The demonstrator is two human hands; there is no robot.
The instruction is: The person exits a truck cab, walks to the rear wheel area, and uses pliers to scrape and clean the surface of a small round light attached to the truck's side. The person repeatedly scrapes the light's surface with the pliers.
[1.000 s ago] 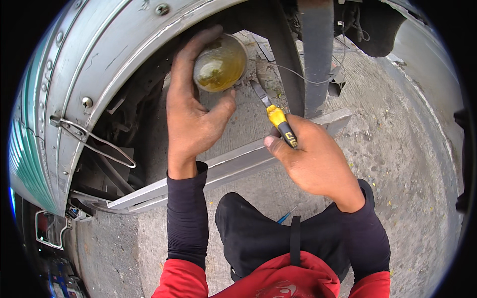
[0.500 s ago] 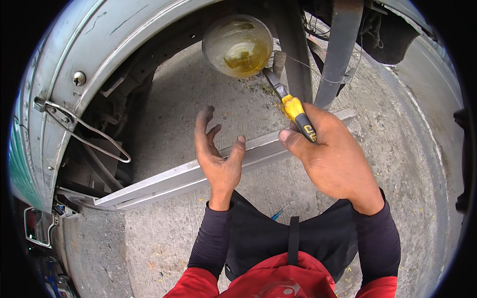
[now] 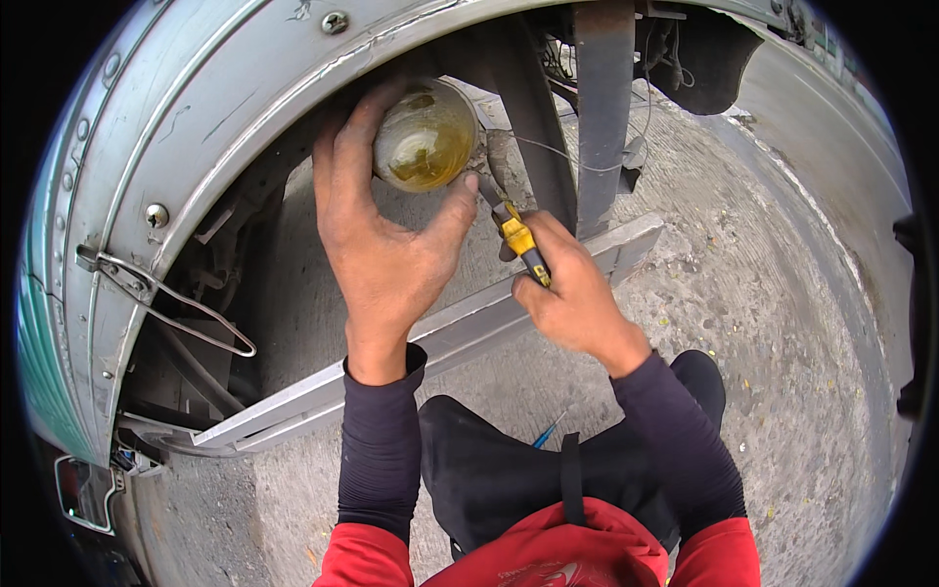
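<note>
Right hand [image 3: 577, 293]: closed round the grip of a tool [image 3: 516, 237], its tip up just beside the dome [image 3: 425, 137]; can't tell if they touch.
Tool: yellow and black, dark metal end. Marking on the black bit's too small to read, same for the pale print on the red shirt [image 3: 548, 558].
Left hand [image 3: 386, 254]: fingers wide, cupped round the dome's left side, thumb by its lower right edge. Can't tell how firmly it's holding.
Dome: round, see-through, yellowish inside, between left fingers and thumb. I'd call this step getting the tool set at its edge; next move calls for a steady left hand and a gentle tip.
Panel [image 3: 196, 127]: silver, riveted, curving off left.
</note>
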